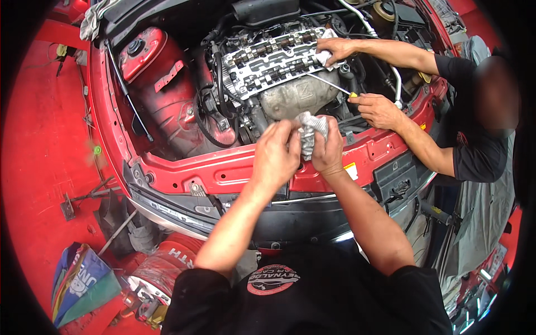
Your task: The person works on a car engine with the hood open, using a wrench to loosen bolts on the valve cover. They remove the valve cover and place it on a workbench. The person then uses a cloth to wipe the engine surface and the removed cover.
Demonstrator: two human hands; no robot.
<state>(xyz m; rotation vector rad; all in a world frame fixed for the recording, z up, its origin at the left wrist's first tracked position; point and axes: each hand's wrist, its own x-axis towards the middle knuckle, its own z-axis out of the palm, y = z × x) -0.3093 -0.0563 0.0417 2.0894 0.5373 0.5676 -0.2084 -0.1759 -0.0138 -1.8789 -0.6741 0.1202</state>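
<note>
Over the front edge of the open engine bay, my right hand (328, 146) grips a crumpled grey-white rag (310, 133). Beside it, my left hand (277, 149) is closed in a pinch against the rag's left side; its fingertips are blurred, and whatever they hold is hidden. Just beyond both hands lies the engine's dull metal heat shield (298, 96). Behind that is the uncovered cylinder head (279, 58), its camshafts exposed. From the right, a co-worker's hand (379, 110) holds a yellow-handled screwdriver (329, 84) with its shaft toward the head. The co-worker's other hand (336, 49) presses a white rag on the head.
The red front crossmember (223, 174) runs below my forearms, with the bumper (301, 220) nearer me. A prop strut (125, 84) stands at the left fender. At lower left are a wrapped red drum (173, 262) and a colourful bag (84, 285) on the red floor.
</note>
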